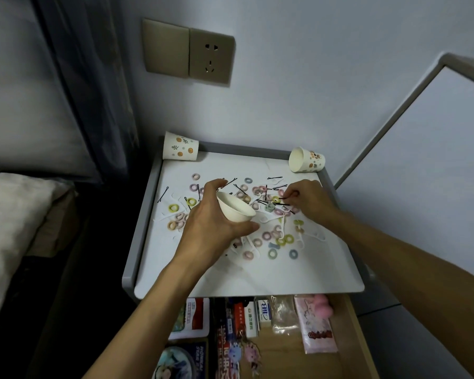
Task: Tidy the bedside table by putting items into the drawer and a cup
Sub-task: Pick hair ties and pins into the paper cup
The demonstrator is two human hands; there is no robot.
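**Cup held tilted over scattered hair ties and pins**

The left hand (212,222) grips a white paper cup (235,207), tilted, mouth toward the right. The right hand (308,199) pinches a black hairpin (283,198) among the pastel hair ties (267,236) strewn mid-tabletop (230,280). Two more cups sit at the far corners: one upside down (179,146), one on its side (306,159). The open drawer (352,324) lies nearest, below.

The white table top (257,280) has a grey raised rim. On it lie many small hair ties (272,253) and black hairpins (163,195), scattered under and around the fingers (291,194). Beyond the fingers, two paper cups (180,147) lie tipped at the back corners.
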